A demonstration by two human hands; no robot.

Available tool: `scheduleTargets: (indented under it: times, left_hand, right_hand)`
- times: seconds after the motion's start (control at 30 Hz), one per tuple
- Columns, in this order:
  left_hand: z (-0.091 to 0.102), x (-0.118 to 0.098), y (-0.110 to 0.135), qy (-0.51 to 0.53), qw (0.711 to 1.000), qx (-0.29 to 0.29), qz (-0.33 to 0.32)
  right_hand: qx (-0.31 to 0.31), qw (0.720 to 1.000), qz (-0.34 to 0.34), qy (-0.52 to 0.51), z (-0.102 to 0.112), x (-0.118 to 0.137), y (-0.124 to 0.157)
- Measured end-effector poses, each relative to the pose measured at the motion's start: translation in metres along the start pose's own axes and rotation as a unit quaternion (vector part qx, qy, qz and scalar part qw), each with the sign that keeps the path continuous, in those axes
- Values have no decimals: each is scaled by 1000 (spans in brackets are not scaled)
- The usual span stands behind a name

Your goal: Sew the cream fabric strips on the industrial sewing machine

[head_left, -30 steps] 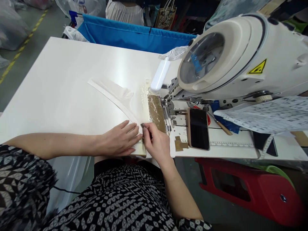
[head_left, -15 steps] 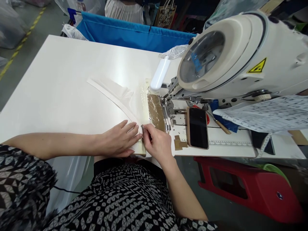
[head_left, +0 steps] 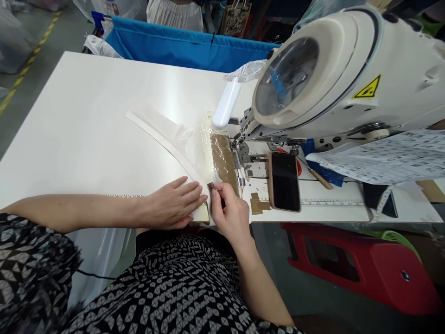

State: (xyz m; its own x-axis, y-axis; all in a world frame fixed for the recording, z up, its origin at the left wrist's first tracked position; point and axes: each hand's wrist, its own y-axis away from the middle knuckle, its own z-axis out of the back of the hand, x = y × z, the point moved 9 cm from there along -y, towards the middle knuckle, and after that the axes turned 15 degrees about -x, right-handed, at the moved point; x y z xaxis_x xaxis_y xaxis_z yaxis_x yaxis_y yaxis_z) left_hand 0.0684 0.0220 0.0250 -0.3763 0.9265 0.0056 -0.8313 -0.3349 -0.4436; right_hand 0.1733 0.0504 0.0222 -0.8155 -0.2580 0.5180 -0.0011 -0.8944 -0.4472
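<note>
I have the left hand flat on white fabric by the counter's near edge, right grip pinching a small dark object.

Fabric off-white; sewing machine cream; stool red; blouse black-and-grey geometric.

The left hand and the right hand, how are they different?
The left hand lies flat with its fingers stretched out; the right hand is curled. The left hand rests on the white cloth, while the right hand pinches a small dark tool. Both are bare.
</note>
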Motion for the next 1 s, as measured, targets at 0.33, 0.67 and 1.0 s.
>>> scheduleTargets:
  times: [0.33,0.67,1.0]
  left_hand:
    - [0,-2,-1,-14,1000,1,-12]
    - [0,0,-1,-7,1000,7,-7]
    - [1,-8,-2,16,1000,-9,-9]
  right_hand:
    - [2,998,51,37,-6,9,-2]
    - [50,999,15,11,14,-1,13]
    - [-12,1000,-29,-2,16,0,23]
